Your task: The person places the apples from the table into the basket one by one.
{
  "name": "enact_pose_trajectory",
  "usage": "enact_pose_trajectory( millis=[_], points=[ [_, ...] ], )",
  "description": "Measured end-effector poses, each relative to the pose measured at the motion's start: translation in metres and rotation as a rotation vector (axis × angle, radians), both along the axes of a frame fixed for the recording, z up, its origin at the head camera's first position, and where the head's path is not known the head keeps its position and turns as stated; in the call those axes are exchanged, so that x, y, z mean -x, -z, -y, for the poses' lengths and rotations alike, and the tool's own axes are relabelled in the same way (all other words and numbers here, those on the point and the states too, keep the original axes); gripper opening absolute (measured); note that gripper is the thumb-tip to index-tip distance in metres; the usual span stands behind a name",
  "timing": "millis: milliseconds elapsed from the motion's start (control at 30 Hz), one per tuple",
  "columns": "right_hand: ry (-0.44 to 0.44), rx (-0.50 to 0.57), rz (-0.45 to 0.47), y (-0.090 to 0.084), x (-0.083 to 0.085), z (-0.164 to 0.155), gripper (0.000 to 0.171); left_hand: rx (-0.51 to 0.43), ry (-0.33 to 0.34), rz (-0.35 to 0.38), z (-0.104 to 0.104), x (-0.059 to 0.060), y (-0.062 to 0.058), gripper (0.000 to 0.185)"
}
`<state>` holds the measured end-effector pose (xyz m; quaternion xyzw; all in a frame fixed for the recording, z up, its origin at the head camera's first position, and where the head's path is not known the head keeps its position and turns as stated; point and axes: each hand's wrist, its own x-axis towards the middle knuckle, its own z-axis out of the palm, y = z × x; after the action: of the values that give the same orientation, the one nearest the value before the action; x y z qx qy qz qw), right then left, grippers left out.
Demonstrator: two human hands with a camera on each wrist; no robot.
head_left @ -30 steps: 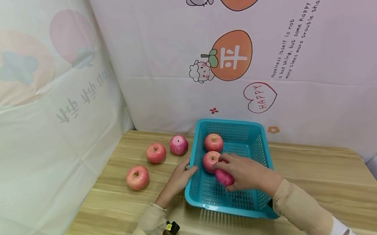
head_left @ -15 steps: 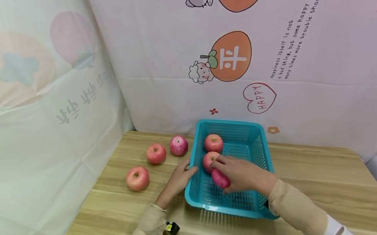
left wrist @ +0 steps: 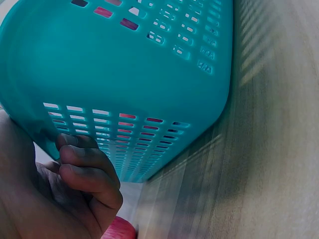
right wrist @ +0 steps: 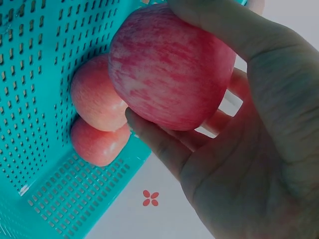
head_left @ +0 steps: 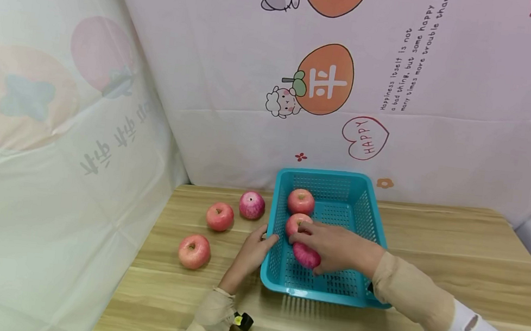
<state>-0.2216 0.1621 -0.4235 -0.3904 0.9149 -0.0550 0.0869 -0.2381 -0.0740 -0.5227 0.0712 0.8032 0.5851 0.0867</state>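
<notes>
Right hand (head_left: pixel 335 247) reaches in over the near half of the teal basket (head_left: pixel 324 295), fingers and thumb curled around a red apple (head_left: pixel 306 256); right wrist view confirms the grip, apple (right wrist: pixel 169 67) cupped against the palm. Against the frames a second and half a second back, hand and apple have slid left and a little lower, now close to the basket's left wall and just beside the middle apple (head_left: pixel 296 223). Left hand (head_left: pixel 253 251) unchanged: on the table against the basket's left rim, fingers curled over the edge, holding it, as the left wrist view shows (left wrist: pixel 84 169).

Hard to make out: whether the held apple touches the basket floor, since the hand covers its top and far side. The middle apple is partly hidden by the fingertips. The left wrist view shows only basket wall (left wrist: pixel 134 64), a strip of wood, and a sliver of red at the bottom edge.

Farther in, another apple (head_left: pixel 301 201) sits near the basket's back left corner. Outside, on the wooden table (head_left: pixel 458 247), three loose apples lie left of the basket: nearest (head_left: pixel 194 251), middle (head_left: pixel 220 216), farthest (head_left: pixel 252 205). Behind, a printed cloth backdrop (head_left: pixel 404 66) with cartoon figures
</notes>
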Motion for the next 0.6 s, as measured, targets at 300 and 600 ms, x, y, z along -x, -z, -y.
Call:
enact_pose_trajectory(
  millis=[300,600],
  points=[
    [0.014,-0.033,0.006,0.003,-0.001,0.007,0.086,-0.013,0.004,0.000,0.001,0.001,0.002,0.042],
    [-0.026,-0.078,-0.040,0.007,-0.001,0.015,0.084,-0.009,0.007,0.002,0.001,0.001,0.001,0.042]
  ],
)
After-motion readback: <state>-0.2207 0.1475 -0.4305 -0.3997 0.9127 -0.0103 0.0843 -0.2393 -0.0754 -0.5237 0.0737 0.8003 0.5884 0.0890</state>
